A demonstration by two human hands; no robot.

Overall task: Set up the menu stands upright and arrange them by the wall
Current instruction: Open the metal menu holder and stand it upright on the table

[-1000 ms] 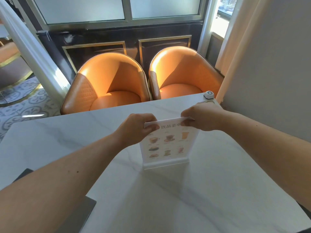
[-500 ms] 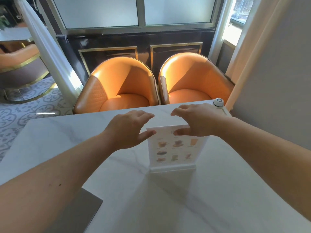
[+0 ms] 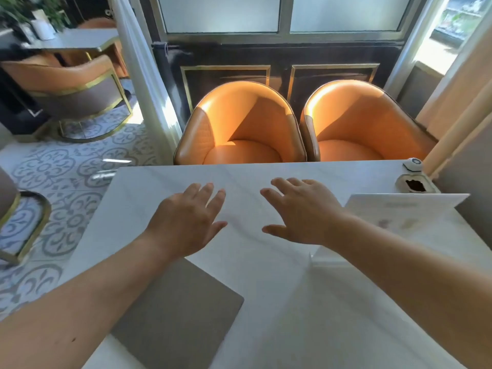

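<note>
With both hands, left [image 3: 190, 222] and right [image 3: 300, 211], spread open and empty over the white marble counter [image 3: 266, 302], leave the upright clear acrylic menu stand [image 3: 399, 217] near the wall and seek another.

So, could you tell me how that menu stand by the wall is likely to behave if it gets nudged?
The menu stand looks like a thin, stiff clear sheet on a narrow base, so it is probably light and apt to tip. The marble table looks glossy, so it may slide easily. Both hands are off it.
</note>
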